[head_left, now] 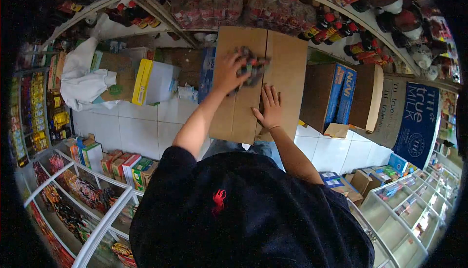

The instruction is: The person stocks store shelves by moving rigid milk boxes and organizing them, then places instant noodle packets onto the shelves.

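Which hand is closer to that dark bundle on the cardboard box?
Left. The left hand grips the dark bundle; the right hand lies flat on the cardboard box, apart from the bundle.

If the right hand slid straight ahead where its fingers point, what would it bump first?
Most likely the dark bundle of packets that the left hand holds on the cardboard box. The right hand lies flat on that box, fingers aimed at the bundle's edge, so it might slip past.
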Action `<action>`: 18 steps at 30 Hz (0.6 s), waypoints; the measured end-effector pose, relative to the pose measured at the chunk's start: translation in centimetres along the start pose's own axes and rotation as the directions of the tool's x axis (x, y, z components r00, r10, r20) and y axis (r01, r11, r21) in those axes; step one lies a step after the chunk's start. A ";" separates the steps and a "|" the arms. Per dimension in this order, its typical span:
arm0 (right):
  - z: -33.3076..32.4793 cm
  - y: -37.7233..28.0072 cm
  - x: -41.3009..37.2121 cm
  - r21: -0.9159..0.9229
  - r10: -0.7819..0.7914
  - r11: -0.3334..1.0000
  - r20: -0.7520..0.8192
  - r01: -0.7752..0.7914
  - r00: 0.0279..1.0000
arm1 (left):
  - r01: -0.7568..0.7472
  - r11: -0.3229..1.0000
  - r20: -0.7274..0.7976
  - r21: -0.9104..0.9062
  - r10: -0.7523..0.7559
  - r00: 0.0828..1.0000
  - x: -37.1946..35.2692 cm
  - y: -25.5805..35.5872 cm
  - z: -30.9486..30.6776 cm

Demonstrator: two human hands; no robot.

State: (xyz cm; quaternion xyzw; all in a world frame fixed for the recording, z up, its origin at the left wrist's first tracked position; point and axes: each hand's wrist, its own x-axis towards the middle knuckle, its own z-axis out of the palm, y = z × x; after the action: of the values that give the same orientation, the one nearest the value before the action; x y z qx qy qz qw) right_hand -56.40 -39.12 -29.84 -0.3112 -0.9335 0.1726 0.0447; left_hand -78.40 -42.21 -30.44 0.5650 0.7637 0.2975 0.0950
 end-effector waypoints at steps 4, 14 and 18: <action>0.6 0.4 -0.6 -0.083 0.077 0.994 0.119 -0.067 0.990 | 0.048 0.991 0.104 -0.125 -0.035 0.994 -9.1 3.9 0.2; 0.8 1.8 -1.9 0.629 0.070 0.767 -0.275 0.125 0.959 | 0.042 0.989 0.294 -0.141 0.002 0.956 -10.9 10.2 -2.5; -8.5 -2.6 -2.6 0.867 0.188 -0.002 0.489 -0.498 0.852 | 0.049 0.934 0.099 -0.355 -0.014 0.995 -10.1 12.2 -0.2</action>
State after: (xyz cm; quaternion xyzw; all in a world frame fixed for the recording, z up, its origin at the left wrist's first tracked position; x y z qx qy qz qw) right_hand -54.19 -40.11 -20.95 -0.3967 -0.4644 0.7871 0.0864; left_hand -65.19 -49.27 -25.33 0.5396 0.7006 0.4024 0.2370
